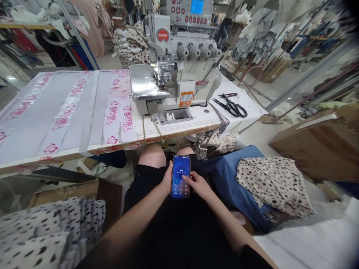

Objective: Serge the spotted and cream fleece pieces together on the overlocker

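Note:
A smartphone (pixel 181 188) with a lit blue screen is held upright over my lap. The screen shows a number keypad under a row of dots. My left hand (pixel 167 180) wraps round its left edge, the thumb along the side. From the right, my right hand (pixel 200 185) reaches over the phone: one digit lies on the keypad, and another is at the right edge. The rest of its fingers are partly hidden. Beyond my knees stands an overlock sewing machine (pixel 183 71) on a white table (pixel 146 129).
Black scissors (pixel 231 106) and small dark red thread snips (pixel 227 95) lie right of the machine. Spotted fabric (pixel 275 183) rests on blue cloth (pixel 228 172) at my right. More spotted fabric (pixel 42 231) is piled at lower left beside a cardboard box (pixel 110 201).

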Tool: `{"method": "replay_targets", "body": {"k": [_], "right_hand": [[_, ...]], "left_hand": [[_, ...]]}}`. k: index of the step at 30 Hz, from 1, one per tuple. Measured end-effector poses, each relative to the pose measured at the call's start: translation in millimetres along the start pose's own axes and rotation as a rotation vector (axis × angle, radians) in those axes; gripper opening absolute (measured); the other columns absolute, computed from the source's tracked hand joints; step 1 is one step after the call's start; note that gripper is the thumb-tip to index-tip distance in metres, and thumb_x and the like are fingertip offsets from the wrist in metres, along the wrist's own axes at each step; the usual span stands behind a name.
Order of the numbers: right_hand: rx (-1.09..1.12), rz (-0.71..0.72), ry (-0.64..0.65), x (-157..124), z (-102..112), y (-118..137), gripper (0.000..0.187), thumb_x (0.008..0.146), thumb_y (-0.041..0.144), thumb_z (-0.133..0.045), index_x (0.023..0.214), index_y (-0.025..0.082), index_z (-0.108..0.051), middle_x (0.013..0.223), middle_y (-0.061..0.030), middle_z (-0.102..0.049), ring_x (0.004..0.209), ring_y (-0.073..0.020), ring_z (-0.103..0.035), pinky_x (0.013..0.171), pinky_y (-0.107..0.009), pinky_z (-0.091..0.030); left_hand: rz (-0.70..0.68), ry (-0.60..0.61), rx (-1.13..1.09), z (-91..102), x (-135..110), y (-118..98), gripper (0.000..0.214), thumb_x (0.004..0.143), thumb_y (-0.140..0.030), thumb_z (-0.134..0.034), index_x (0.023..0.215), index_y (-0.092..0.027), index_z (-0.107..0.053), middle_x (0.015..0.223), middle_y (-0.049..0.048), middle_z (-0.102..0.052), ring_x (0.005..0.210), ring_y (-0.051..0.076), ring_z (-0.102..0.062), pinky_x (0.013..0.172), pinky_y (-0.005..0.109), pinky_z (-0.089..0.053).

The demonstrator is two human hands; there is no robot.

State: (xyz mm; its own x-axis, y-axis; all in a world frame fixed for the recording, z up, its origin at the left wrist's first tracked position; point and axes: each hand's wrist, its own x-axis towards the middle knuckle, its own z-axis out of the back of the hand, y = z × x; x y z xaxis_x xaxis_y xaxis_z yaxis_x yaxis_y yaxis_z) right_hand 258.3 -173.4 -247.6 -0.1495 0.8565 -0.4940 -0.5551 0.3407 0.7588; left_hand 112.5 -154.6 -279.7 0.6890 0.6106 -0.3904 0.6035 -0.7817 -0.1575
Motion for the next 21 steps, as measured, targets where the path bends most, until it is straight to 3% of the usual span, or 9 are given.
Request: {"method": "replay_targets", "body": {"k": [3, 7, 10, 13, 16, 21], "right_hand": [[-0.113, -0.021, -0.112, -0.1, -10.0, 7.1, 0.058, 0.064, 0.063, -0.059, 0.101, 0.019, -0.049, 0.093, -0.0075, -0.062, 0.087, -0.0270, -0.060, 0.071, -0.034, -0.043], [-0.164, -0.038, -0.157, 2.1, -16.8, 9.4, 0.067, 0.059, 0.064, -0.062, 0.106, 0.018, -0.047, 0.096, -0.0112, -0.061, 0.093, -0.0335, -0.056, 0.075, -0.041, -0.039], [-0.094, 0.008, -0.076, 3.2, -10.8, 6.0, 0.053, 0.071, 0.063, -0.050, 0.103, 0.020, -0.049, 0.092, -0.0063, -0.062, 0.085, -0.0247, -0.060, 0.070, -0.033, -0.043], [0.011, 0.051, 0.038, 3.6, -1.9, 0.0, 0.043, 0.080, 0.056, -0.041, 0.105, 0.022, -0.048, 0.082, -0.0012, -0.060, 0.060, -0.0131, -0.059, 0.052, -0.024, -0.043], [0.098, 0.060, 0.130, 3.9, 4.2, -6.5, 0.041, 0.077, 0.052, -0.047, 0.102, 0.020, -0.047, 0.071, 0.0028, -0.056, 0.042, -0.0072, -0.049, 0.038, -0.019, -0.038], [0.207, 0.063, 0.221, 4.4, 9.0, -12.8, 0.039, 0.074, 0.050, -0.053, 0.096, 0.019, -0.046, 0.072, 0.0039, -0.054, 0.043, -0.0063, -0.053, 0.040, -0.018, -0.043]], "left_hand": [[-0.061, -0.020, -0.007, -1.5, 0.1, -0.4, 0.085, 0.072, -0.076, -0.027, 0.100, -0.002, -0.058, 0.090, 0.0181, -0.062, 0.083, 0.025, -0.059, 0.084, 0.037, -0.040], [-0.114, -0.024, -0.010, -1.6, -0.5, -1.5, 0.082, 0.075, -0.073, -0.026, 0.099, -0.002, -0.059, 0.092, 0.0177, -0.062, 0.087, 0.026, -0.058, 0.086, 0.036, -0.040], [-0.085, -0.015, -0.006, -1.8, -2.3, -1.3, 0.085, 0.073, -0.075, -0.027, 0.100, -0.001, -0.058, 0.092, 0.0191, -0.062, 0.085, 0.028, -0.059, 0.085, 0.039, -0.040], [-0.053, 0.018, -0.013, -2.8, -3.2, -0.8, 0.087, 0.070, -0.078, -0.027, 0.101, -0.002, -0.058, 0.094, 0.0195, -0.061, 0.086, 0.029, -0.058, 0.084, 0.041, -0.040], [-0.055, 0.076, -0.019, -2.8, -2.2, -1.0, 0.089, 0.070, -0.078, -0.025, 0.100, -0.001, -0.058, 0.094, 0.0200, -0.061, 0.087, 0.028, -0.058, 0.083, 0.039, -0.041], [-0.047, 0.090, -0.013, 0.0, -0.8, -2.1, 0.092, 0.072, -0.077, -0.022, 0.101, 0.002, -0.058, 0.090, 0.0215, -0.061, 0.085, 0.029, -0.058, 0.079, 0.039, -0.042]]}}
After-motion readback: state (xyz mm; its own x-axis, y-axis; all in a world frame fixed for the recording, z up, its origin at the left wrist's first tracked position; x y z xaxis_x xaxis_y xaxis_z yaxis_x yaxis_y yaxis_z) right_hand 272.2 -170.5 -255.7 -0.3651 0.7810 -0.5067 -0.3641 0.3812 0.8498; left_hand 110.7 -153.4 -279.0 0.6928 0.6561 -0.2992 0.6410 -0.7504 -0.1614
